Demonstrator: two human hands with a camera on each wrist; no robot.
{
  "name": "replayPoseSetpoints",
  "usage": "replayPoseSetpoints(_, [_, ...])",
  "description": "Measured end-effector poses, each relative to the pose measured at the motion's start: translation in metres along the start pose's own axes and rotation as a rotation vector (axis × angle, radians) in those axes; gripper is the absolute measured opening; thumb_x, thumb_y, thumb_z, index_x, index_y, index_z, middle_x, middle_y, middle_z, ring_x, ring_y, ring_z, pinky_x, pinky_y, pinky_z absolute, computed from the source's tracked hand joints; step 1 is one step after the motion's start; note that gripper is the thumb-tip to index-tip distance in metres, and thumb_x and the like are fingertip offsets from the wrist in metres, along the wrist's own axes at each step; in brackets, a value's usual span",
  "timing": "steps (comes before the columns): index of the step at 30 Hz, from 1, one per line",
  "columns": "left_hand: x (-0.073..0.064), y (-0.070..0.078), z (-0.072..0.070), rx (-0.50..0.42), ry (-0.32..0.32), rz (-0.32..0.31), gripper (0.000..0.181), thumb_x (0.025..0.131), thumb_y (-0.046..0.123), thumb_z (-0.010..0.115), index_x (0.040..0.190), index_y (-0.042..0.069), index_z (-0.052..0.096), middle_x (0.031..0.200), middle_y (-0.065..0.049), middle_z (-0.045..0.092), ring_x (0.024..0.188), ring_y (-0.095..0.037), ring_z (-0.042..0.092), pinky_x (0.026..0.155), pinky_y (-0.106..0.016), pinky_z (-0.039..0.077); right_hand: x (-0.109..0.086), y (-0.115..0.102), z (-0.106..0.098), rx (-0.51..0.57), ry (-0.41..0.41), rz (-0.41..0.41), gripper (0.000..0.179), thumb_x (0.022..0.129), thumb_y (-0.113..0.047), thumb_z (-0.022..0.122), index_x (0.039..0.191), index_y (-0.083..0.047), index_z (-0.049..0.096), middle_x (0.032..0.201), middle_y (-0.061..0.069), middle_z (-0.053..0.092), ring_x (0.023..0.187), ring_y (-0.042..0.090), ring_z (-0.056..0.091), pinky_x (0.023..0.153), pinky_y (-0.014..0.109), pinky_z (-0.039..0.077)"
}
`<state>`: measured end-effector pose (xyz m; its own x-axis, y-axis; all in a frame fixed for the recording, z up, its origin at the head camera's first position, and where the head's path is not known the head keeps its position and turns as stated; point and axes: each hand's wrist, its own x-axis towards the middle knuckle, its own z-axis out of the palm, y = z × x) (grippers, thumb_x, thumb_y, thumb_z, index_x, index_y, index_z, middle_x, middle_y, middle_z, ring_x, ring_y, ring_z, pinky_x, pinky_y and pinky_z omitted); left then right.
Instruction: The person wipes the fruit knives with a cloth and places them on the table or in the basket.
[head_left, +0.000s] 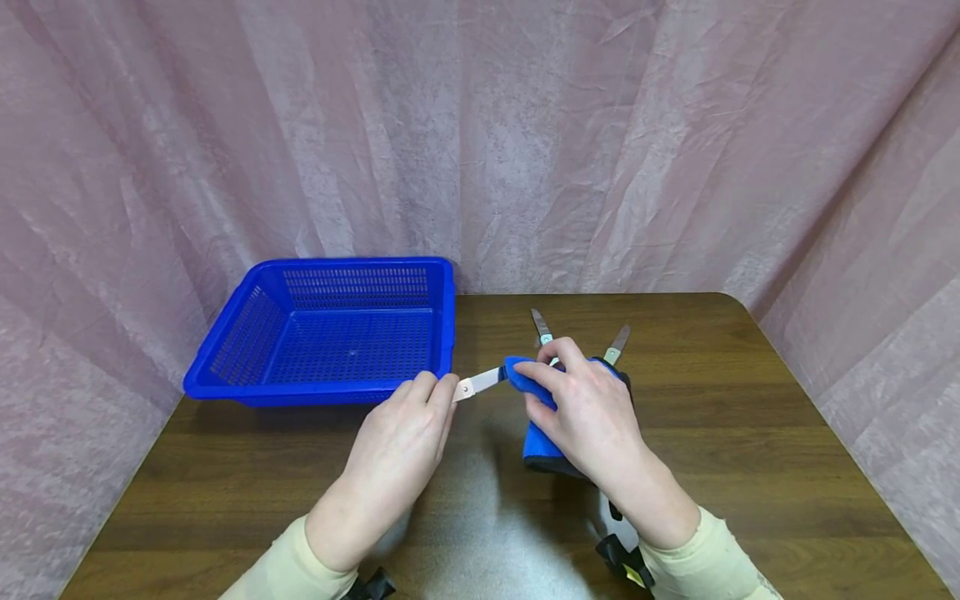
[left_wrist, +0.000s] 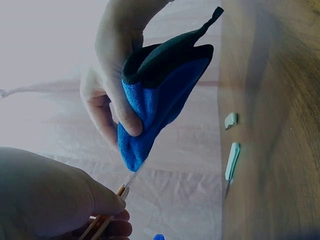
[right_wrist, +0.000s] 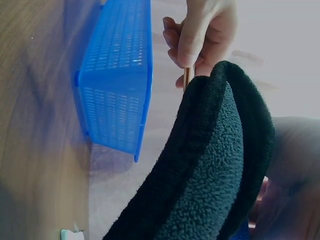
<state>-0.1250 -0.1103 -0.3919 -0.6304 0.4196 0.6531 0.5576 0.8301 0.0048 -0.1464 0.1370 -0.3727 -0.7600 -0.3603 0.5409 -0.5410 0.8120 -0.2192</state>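
My left hand grips the pale handle of a folding knife, its blade out and pointing right. In the left wrist view, the handle lies between thumb and curled fingers. My right hand pinches a blue cloth with a black border, folded around the blade's tip. The cloth's loose part hangs below those fingers, and its dark side fills much of the right wrist view. Beyond the right hand lie a knife and a second knife, blades out, partly hidden.
A blue plastic basket with slotted walls stands at the back left, just beyond my left hand. The wooden table reaches back to a pink curtain. Dark straps show by the right wrist.
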Motion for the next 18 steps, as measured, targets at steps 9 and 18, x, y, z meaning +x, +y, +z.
replayPoseSetpoints(9, [0.0005,-0.0003,-0.0007,0.005,0.015,0.005,0.018,0.1,0.005,0.078,0.114,-0.002,0.069,0.079,-0.007,0.052,0.06,-0.026,0.052,0.047,-0.034,0.045,0.0008,0.0007,-0.0018,-0.004,-0.022,0.046,0.034,0.09,-0.015,0.087,0.124,-0.02,0.086,0.118,0.004,0.066,0.082,0.027,0.068,0.07,0.045,0.057])
replayPoseSetpoints(18, [0.0008,-0.0005,-0.0008,0.001,0.028,0.004,0.018,0.1,0.005,0.077,0.114,-0.002,0.069,0.079,-0.008,0.053,0.061,-0.027,0.054,0.047,-0.036,0.047,0.001,0.0022,-0.0035,-0.016,-0.042,0.077,0.036,0.091,-0.017,0.089,0.126,-0.019,0.085,0.12,0.006,0.066,0.086,0.028,0.07,0.072,0.045,0.057])
